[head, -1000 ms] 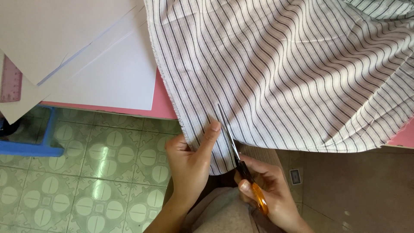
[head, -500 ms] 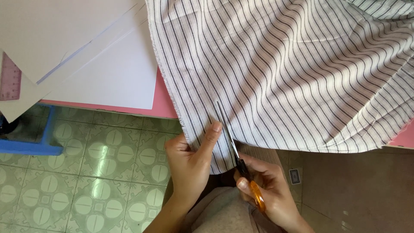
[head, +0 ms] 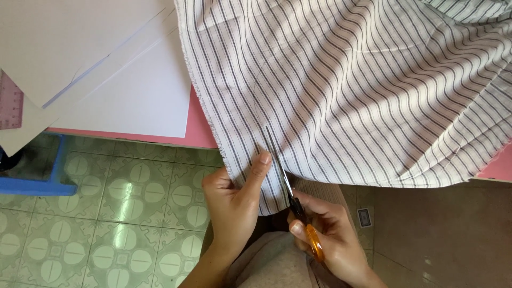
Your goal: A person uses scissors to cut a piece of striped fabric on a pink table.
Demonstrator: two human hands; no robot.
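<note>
**Cutting up a stripe line at the near edge of the cloth**

We've got the white cotton fabric w/ dark pinstripes (head: 346,90) draped over the pink worktop (head: 200,130), its near edge hanging off toward us so the blades can get under and over it freely. Our left hand (head: 234,200) pinches that hanging edge, thumb pressed flat on the cloth just left of the cut – that keeps it taut so the weave doesn't bunch or slide. Our right hand (head: 328,234) is closed round the orange-handled steel scissors (head: 293,197), fingers thru the loops; blades point away from us, lying along a stripe, which serves as a guide for a straight line. Blades look nearly shut, tips inside the slit.

Far left on the worktop: big white paper sheets (head: 117,80), pushed aside, and a pink translucent ruler (head: 9,104) at the edge. Green patterned floor tiles (head: 122,213) below.
</note>
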